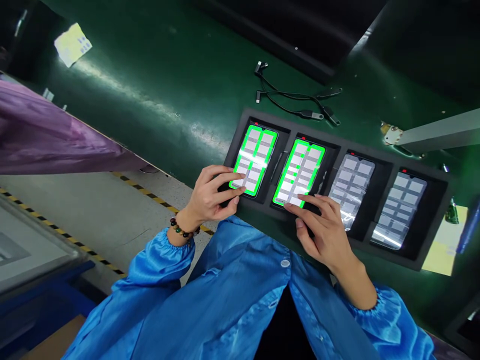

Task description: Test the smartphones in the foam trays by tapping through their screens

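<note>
Several smartphones lie in a row in the slots of a black foam tray [435,225]. Fingers of my left hand [215,192] are stretched over the lower part of the leftmost smartphone [255,157], whose screen is lit with green bands and pale blocks. My right hand [322,225] has its fingers extended onto the bottom of the second smartphone [302,170], lit in green and white too. Right of it, the third smartphone [352,187] and the fourth smartphone [401,207] show greyish blocks without green. Neither hand grasps anything.
Black short cables [288,95] lie behind the tray on the green table [150,110]. A grey metal arm [438,131] reaches in from the right. Yellow paper [442,255] and a blue pen [468,227] lie at the right; a yellow note [73,45] sits far left.
</note>
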A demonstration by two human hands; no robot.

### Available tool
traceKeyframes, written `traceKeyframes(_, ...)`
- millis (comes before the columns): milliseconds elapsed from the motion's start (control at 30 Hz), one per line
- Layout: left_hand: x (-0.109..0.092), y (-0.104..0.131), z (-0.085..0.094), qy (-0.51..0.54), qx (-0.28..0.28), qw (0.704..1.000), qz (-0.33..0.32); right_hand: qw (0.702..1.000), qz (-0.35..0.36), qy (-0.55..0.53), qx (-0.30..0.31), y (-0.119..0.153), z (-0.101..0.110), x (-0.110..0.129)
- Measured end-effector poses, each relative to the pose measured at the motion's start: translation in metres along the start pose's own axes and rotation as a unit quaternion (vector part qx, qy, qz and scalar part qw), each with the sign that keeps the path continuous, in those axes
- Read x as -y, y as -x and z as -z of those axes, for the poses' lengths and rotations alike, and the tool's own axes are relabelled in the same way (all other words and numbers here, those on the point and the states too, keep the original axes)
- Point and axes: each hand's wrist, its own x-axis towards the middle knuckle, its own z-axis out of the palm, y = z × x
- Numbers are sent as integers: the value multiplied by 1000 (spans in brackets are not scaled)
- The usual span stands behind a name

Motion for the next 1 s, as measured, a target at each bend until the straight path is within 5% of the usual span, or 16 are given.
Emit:
traceKeyframes(233,-5,3,2,-102,-54,988,103,999,-44,28,-7,-13,-5,3)
traceKeyframes(400,-18,-7,-4,-96,-48,992,73,999,-18,21,30,-25,-7,7)
traceKeyframes(600,-28,-20,-10,-59,-17,998,8,994,-88,61,-32,7,15,-9)
traceKeyframes(700,-20,-15,-5,-73,-39,996,32,993,-91,68,-40,13,16,-11)
traceKeyframes(867,-11,-4,2,-123,-76,983,111,998,-51,36,-6,-14,-3,2)
traceKeyframes(1000,-17,-6,-1,-120,-73,986,95,999,-41,31,2,-21,-5,3)
